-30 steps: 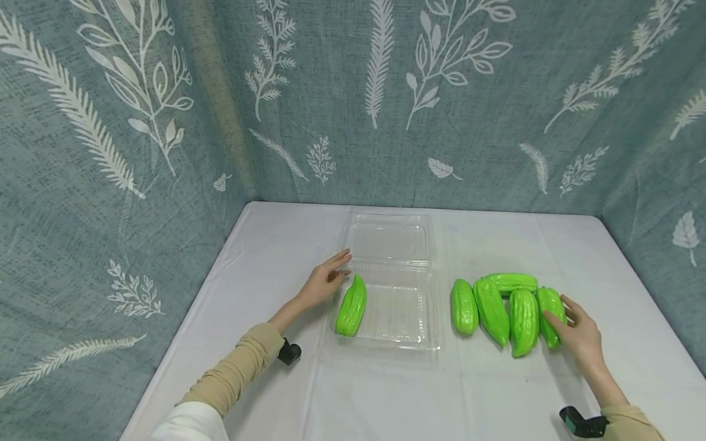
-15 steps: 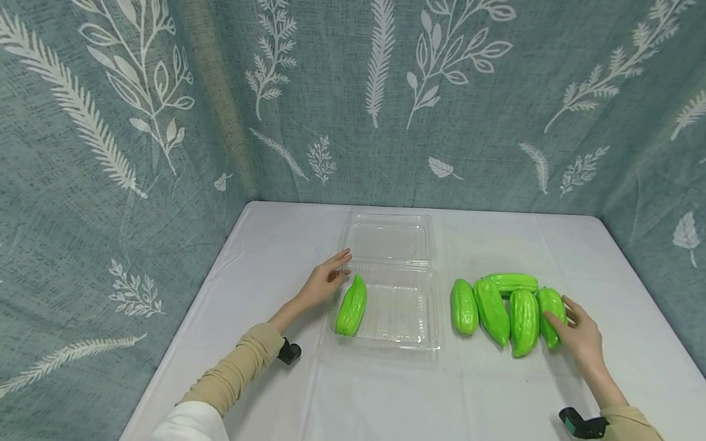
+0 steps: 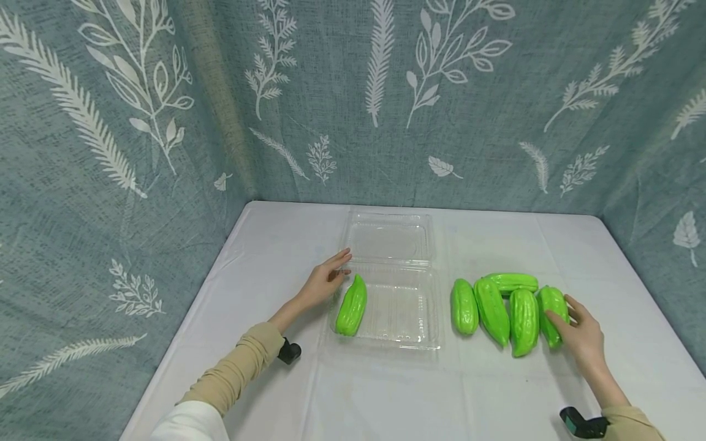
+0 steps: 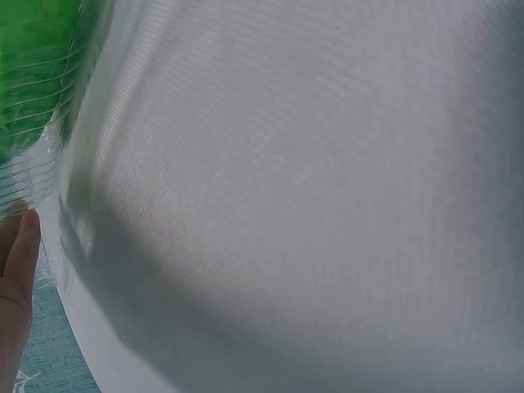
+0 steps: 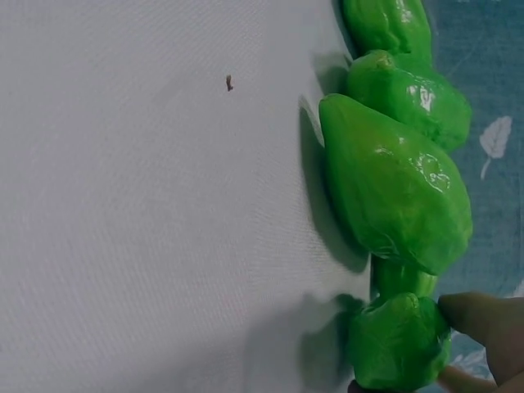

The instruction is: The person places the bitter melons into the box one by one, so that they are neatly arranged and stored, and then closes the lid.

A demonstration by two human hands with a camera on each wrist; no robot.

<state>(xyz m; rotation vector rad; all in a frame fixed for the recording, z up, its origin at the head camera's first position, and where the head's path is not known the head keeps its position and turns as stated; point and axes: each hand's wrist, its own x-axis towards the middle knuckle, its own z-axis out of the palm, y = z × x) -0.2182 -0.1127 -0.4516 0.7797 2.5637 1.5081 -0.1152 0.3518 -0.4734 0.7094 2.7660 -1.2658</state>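
Presently the right hand grips the rightmost gourd on the desk. Left hand, fingers relaxed, rests beside the clear tray.

A white table fills the bottom half of the frame. Behind it, across the top and down both sides, hangs a blue-green cloth with white leaves and ferns on it. A tiny dark speck sits on the table top.
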